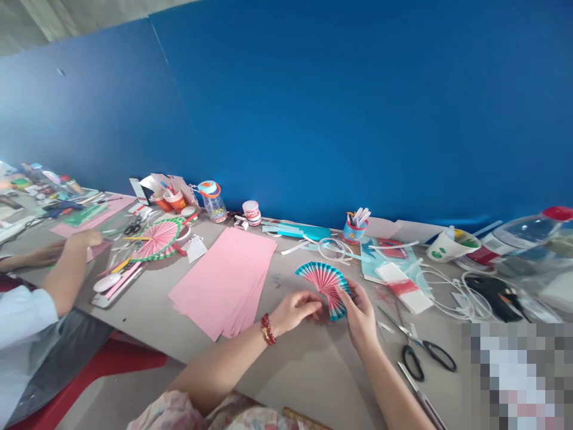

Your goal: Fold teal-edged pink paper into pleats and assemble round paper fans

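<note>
A pleated paper fan (323, 278), pink with a teal-blue rim, is spread into a partial round above the table. My right hand (360, 312) grips its right side, thumb in front and fingers behind. Just left of the fan's centre is my left hand (299, 312), with a red beaded bracelet at the wrist. Its fingers are curled in a pinch close to the fan's lower edge; whatever they hold, if anything, is hidden. A stack of pink paper sheets (228, 275) lies left of my hands. Black-handled scissors (416, 346) rest open to the right.
Along the blue partition stand a cup of paper strips (356, 227), a white tub (251, 212) and a lidded bottle (212, 202). A white cable (456, 298) and a large bottle (514, 239) are at right. At left, a co-worker's arm (71, 269) reaches near another pink fan (156, 239).
</note>
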`<state>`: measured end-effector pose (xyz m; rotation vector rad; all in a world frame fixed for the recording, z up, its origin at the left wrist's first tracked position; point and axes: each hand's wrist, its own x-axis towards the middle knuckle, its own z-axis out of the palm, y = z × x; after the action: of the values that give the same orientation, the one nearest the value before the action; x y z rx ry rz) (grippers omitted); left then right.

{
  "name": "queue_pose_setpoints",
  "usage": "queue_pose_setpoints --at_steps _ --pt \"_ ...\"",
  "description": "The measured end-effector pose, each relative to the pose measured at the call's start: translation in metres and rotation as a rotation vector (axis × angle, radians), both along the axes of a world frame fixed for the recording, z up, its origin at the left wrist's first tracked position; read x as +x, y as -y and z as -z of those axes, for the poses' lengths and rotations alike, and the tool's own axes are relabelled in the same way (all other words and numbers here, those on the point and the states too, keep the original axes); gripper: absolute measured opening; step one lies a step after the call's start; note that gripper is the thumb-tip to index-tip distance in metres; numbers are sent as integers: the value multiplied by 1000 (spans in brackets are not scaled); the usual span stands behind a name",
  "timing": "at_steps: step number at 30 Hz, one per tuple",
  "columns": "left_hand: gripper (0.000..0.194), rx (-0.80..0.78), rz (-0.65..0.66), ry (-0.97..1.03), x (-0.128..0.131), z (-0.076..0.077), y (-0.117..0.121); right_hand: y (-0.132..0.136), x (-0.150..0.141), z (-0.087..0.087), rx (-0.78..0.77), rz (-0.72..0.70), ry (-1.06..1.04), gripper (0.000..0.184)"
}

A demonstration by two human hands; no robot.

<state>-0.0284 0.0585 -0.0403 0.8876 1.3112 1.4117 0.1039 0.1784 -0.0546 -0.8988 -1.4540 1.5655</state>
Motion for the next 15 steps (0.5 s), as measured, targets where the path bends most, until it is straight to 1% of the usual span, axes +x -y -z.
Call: queue_pose_setpoints --at_steps 2,4,7,10,12,15 --pt "37 -2 23 -66 1 -1 1 -5 1 4 23 14 13 46" --pt "35 3 41 -112 0 -2 3 -9 1 9 99 2 70 50" --pt "33 -16 68 -174 -1 -1 4 -15 2 17 296 -25 240 53" --pt "29 -47 126 -265 -3 -4 5 -18 3 23 540 6 346 49" --pt "25 -56 191 -429 -4 -9 7 -19 3 26 647 18 372 48" --pt "23 -41 327 -774 -4 -20 12 -18 2 29 705 3 417 47"
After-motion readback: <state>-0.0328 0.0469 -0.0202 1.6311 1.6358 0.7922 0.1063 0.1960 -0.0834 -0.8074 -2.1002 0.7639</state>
